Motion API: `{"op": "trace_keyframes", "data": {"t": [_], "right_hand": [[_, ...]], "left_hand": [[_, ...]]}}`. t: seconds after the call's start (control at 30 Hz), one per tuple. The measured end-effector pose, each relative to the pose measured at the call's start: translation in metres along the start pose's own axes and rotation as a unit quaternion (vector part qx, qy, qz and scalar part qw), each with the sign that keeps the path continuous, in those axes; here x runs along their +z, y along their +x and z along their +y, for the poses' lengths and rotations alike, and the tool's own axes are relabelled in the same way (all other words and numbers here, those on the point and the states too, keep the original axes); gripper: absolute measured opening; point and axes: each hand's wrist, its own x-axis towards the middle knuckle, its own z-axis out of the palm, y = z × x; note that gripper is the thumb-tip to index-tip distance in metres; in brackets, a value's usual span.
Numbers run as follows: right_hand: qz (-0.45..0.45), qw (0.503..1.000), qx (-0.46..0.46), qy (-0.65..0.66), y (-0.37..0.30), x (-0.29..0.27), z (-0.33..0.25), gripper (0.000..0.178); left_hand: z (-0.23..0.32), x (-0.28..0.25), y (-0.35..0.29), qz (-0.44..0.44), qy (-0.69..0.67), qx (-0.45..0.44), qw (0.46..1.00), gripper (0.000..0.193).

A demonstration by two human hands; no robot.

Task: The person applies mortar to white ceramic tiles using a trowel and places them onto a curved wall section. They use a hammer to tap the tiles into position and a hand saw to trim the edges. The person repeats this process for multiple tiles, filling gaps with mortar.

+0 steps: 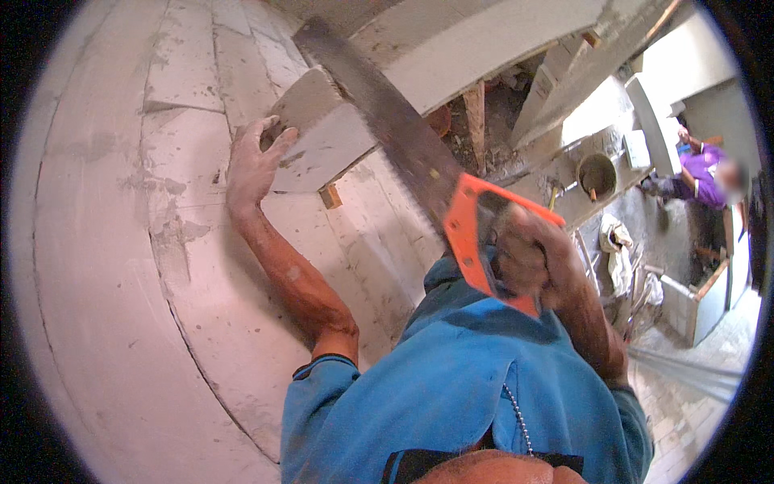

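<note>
My right hand (pixel 528 250) is wrapped round the orange handle of a hand saw (pixel 395 121). The saw's long dark blade stretches up and away to the left, beside the end of a pale block (pixel 322 141). The blade crosses in front of that end, so whether it is cutting in cannot be seen. Against the block's left side rests my left hand (pixel 254 165), dusty, with thumb and fingers apart. A small piece of wood (pixel 330 196) sits under the block's lower edge.
A wall of pale blocks (pixel 185 274) rises close on my left. At right, a round bucket (pixel 597 176) stands on a plank surface beyond the saw. Farther off is a person in a purple shirt (pixel 705 173), near a white sack (pixel 616 250) and a box-like pale structure (pixel 709 302).
</note>
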Motion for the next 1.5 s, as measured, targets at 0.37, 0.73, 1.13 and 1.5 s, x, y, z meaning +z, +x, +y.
{"op": "trace_keyframes", "data": {"t": [0.37, 0.73, 1.13, 1.5], "right_hand": [[-0.041, 0.999, -0.027, -0.017, 0.013, -0.002, 0.003, 0.043], [-0.005, 1.000, -0.020, -0.012, 0.004, -0.004, 0.000, 0.048], [-0.044, 0.999, -0.018, -0.005, 0.001, -0.014, -0.001, 0.040], [-0.001, 0.999, 0.029, 0.033, -0.011, -0.006, 0.004, 0.046]], "left_hand": [[-0.005, 0.004, 0.000, 0.015, 0.002, 0.010, 1.000, 0.066], [0.008, 0.001, -0.001, 0.001, 0.000, -0.028, 1.000, 0.063], [0.004, 0.002, 0.000, 0.030, 0.020, 0.034, 0.999, 0.064], [0.003, 0.006, -0.005, 0.023, 0.010, 0.024, 0.999, 0.062]]}}
